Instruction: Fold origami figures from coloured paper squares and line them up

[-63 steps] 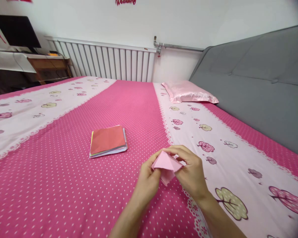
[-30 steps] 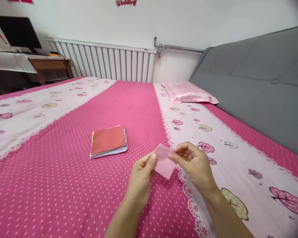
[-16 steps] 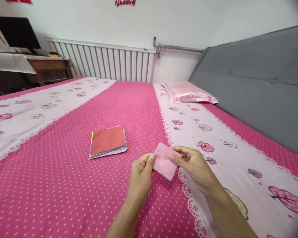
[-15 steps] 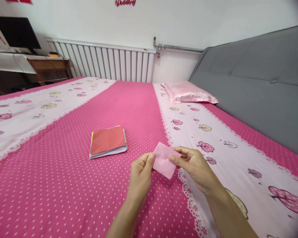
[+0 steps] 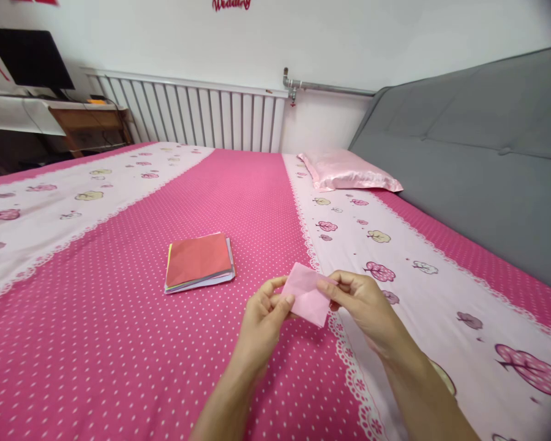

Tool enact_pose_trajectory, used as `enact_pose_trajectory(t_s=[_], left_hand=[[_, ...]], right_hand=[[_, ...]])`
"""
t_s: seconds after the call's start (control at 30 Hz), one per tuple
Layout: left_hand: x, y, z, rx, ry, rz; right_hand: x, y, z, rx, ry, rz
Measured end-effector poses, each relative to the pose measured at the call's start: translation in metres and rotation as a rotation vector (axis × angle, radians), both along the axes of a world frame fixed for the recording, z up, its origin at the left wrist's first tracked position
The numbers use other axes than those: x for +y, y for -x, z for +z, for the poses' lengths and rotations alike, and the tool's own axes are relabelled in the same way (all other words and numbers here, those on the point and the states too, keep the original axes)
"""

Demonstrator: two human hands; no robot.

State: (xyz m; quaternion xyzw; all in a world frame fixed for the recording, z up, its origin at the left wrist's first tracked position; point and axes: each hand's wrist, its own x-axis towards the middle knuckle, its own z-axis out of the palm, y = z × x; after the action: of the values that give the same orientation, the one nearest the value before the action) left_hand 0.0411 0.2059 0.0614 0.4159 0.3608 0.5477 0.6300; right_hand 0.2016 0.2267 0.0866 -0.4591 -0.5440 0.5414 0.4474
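Note:
A small folded pink paper (image 5: 307, 295) is held just above the bed between both hands. My left hand (image 5: 264, 321) pinches its left edge with thumb and fingers. My right hand (image 5: 362, 303) pinches its right edge, fingers curled. A stack of coloured paper squares (image 5: 198, 261), red sheet on top, lies on the pink dotted bedspread (image 5: 119, 318) to the left of my hands and apart from them.
A pink satin pillow (image 5: 346, 171) lies at the far right of the bed, next to a grey padded headboard (image 5: 477, 153). A white radiator (image 5: 188, 113) runs along the far wall. A wooden desk (image 5: 89, 125) with a dark screen stands at the far left.
The pink paper went from a puffed, open shape to a flat folded square. Both hands have shifted their pinch along its edges and stayed in much the same place.

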Motion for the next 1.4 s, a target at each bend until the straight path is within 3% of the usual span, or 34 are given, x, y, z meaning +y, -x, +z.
enact_pose_trajectory(t_s=[0.3,0.43,0.63,0.87,1.4], left_hand=[[-0.006,-0.002,-0.008,0.176,-0.056,-0.124],[-0.007,-0.003,-0.008,0.205,-0.057,-0.178],[-0.002,-0.005,-0.008,0.212,-0.072,-0.122],[-0.004,-0.005,-0.002,0.175,-0.072,-0.157],[-0.009,-0.004,0.0,0.12,0.097,-0.229]], right_hand=[[-0.002,-0.001,0.004,-0.105,-0.074,0.087],[-0.001,-0.001,0.001,-0.136,-0.059,0.051],[0.001,0.002,-0.002,-0.075,-0.013,-0.02],[0.001,0.003,-0.008,-0.085,-0.067,-0.062],[-0.006,0.015,-0.003,-0.086,-0.076,-0.011]])
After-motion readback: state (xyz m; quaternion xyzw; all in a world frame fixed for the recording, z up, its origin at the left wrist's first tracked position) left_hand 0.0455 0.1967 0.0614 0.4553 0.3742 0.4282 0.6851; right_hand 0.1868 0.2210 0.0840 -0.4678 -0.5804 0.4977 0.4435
